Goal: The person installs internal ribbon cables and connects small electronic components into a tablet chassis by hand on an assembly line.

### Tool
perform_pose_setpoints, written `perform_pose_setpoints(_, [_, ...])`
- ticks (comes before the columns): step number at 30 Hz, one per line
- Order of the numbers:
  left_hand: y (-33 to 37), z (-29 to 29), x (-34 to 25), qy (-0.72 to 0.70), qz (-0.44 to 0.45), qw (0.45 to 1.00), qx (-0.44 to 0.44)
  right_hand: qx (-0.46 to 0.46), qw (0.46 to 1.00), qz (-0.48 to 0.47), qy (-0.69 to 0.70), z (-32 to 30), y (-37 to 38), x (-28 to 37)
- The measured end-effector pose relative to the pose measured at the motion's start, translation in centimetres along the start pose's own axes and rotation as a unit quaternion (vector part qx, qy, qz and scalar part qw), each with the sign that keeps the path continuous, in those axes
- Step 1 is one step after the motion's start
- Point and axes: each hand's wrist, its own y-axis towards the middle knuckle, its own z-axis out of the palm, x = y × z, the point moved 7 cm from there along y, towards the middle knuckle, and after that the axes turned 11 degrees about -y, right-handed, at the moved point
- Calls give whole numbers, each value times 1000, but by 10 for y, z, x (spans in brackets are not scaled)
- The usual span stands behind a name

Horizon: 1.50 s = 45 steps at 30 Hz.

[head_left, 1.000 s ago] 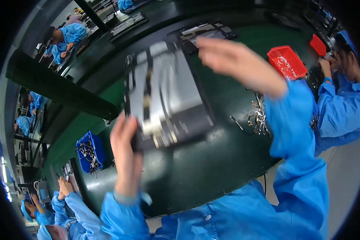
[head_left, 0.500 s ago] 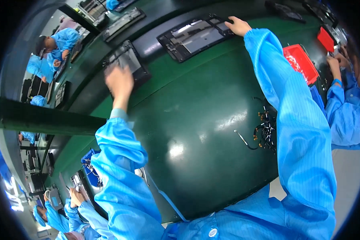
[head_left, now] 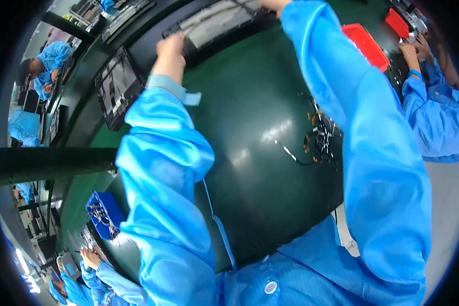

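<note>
A flat black device housing with grey plates inside lies across the far part of the bench, smeared by motion. My left hand is at its left end, fingers curled on the edge. At the opposite end is my right hand, cut off by the top of the picture, its visible fingers closed on that end. A second black housing with a grey inner plate rests left of my left forearm. A pale band circles my left wrist, and a coiled blue cord runs near my waist.
Dark cables with orange connectors lie in a heap by my right sleeve. A red bin stands beyond it, a blue bin of cables at left. A dark green post stands left. Co-workers in blue sit on both sides.
My left hand has gone from the smaller housing to the left end of the larger one. My right hand stays at the right end. The whole view has shifted.
</note>
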Motion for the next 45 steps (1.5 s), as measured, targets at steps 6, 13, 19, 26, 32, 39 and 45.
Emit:
perform_pose_setpoints(6, [-167, -83, -67, -411, -128, 878, 208, 70, 967, -234, 65, -327, -104, 70])
perform_pose_setpoints(13, [-340, -221, 11, -324, -99, 938, 72, 35, 947, -193, 256, -379, -441, 170])
perform_pose_setpoints(19, [-385, -222, 78, -349, -64, 933, -64, 109, 962, -92, 231, -314, -499, 199])
perform_pose_setpoints(26, [-392, -205, 114, -370, -23, 923, -105, 96, 873, -345, 331, -308, -516, 195])
perform_pose_setpoints(32, [-429, -240, 102, -221, -228, 948, -14, -28, 876, -318, 360, -339, -449, 168])
perform_pose_setpoints(39, [-438, -121, 46, 148, 168, 912, 344, -59, 973, 34, 222, -261, -359, 96])
perform_pose_setpoints(45, [-426, -67, 14, 200, 312, 864, 340, -77, 974, 38, 211, -245, -345, 101])
